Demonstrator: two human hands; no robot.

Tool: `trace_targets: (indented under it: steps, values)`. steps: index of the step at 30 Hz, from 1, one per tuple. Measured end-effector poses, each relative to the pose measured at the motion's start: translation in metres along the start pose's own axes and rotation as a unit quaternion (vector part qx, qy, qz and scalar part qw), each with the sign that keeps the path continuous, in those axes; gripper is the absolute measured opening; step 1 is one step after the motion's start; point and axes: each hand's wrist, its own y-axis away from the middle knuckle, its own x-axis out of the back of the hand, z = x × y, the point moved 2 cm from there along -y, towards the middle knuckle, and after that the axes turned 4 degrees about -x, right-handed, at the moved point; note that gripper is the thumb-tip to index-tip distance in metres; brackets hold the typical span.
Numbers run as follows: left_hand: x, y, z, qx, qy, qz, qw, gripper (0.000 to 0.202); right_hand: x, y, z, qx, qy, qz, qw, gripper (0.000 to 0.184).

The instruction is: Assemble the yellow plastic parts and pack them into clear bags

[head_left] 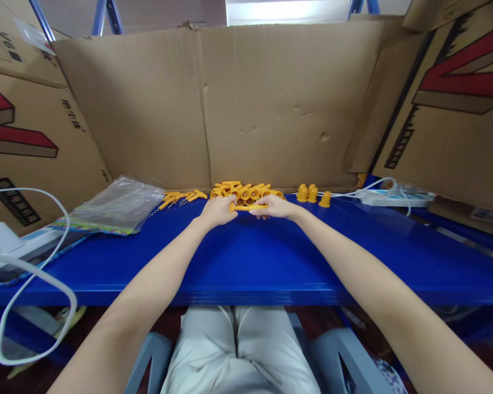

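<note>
Between my two hands, low over the blue table, is a yellow plastic corkscrew (pixel 242 208) with a ridged middle. The fingers of my left hand (pixel 221 210) are closed around its left end. My right hand (pixel 274 207) pinches the handle at its right end. Just behind both hands lies a pile of yellow corkscrew assemblies (pixel 245 193), with round open ends facing me. Left of the pile are loose yellow T-handles (pixel 176 197) with dark metal spirals. Several yellow bell-shaped caps (pixel 312 193) stand to the right. My fingers hide part of the held piece.
Cardboard sheets (pixel 279 104) wall off the back of the blue table (pixel 246 257). Clear plastic bags (pixel 115 205) lie at left, near a white cable (pixel 68 219) and a phone-like dark slab. A white power strip (pixel 394 198) sits at back right.
</note>
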Motion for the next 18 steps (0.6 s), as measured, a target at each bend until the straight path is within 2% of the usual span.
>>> trace_targets:
  steps: [3,6,10,13,18]
  values:
    - [-0.003,-0.001,0.000,0.018,0.029,-0.016,0.999,0.027,-0.002,-0.004,0.007,-0.003,0.008,0.028,1.000,0.030]
    - [-0.008,-0.003,-0.005,0.037,0.068,-0.036,0.996,0.022,-0.003,-0.009,0.010,0.029,0.109,0.082,0.990,0.031]
    - [-0.015,-0.007,-0.013,0.059,0.135,-0.056,0.987,0.015,-0.005,-0.012,0.008,0.095,0.245,0.127,0.956,0.027]
    - [-0.017,-0.007,-0.016,0.061,0.174,-0.055,0.981,0.012,-0.005,-0.011,0.005,0.135,0.294,0.129,0.938,0.023]
    - [-0.017,-0.007,-0.015,0.050,0.182,-0.034,0.981,0.015,-0.004,-0.007,0.002,0.140,0.308,0.111,0.935,0.020]
